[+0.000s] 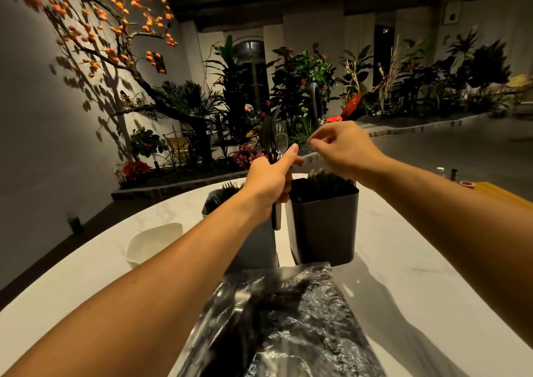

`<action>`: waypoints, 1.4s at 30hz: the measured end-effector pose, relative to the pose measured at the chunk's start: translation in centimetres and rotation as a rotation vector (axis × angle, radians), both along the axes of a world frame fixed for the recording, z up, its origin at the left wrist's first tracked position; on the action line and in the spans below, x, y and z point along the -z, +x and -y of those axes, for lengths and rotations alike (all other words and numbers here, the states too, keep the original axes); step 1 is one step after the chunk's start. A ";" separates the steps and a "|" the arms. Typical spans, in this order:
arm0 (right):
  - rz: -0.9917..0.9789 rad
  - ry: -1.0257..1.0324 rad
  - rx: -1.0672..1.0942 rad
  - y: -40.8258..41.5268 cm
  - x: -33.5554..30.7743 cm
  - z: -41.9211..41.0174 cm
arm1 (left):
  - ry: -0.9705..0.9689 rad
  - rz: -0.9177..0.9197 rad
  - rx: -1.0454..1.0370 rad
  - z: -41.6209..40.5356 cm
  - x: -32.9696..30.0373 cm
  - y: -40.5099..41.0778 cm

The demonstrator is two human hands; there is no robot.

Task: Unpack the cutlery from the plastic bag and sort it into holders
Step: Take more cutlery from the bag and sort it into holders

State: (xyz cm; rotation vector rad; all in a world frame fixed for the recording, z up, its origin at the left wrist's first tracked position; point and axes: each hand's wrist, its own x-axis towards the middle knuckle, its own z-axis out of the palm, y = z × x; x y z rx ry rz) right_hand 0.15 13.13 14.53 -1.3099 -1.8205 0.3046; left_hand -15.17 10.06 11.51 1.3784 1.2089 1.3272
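Two dark square plastic holders, one at left (239, 232) and one at right (324, 220), stand on the white marble desk (403, 261). Left hand (269, 180), at 12 o'clock above them, grips a bundle of black and clear plastic cutlery (275, 142). Right hand (341, 145), toward 1 o'clock, pinches fingertips; contents unclear. Crinkled clear plastic bag (288, 324) lies at 6 o'clock.

Dim rm, grey wall (34, 102), plants (294, 88), marble table (403, 261)
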 end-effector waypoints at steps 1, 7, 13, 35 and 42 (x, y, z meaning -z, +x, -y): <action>-0.099 -0.059 -0.079 -0.5 -0.3 0.7 | -0.022 0.021 0.029 0.3 -0.2 0.0; -0.393 -0.373 -0.326 -2.3 -1.3 4.2 | -0.170 0.096 0.250 3.8 -0.9 -1.4; -0.526 -0.520 -0.470 -4.3 -0.9 6.3 | -0.158 0.054 0.337 7.0 -0.5 -4.0; -0.138 -0.286 -0.327 -10.6 -0.6 11.9 | -0.211 0.154 0.284 14.9 0.2 -10.8; -0.360 -0.355 -0.405 -10.0 -1.5 12.8 | -0.166 0.143 0.146 14.8 0.5 -10.3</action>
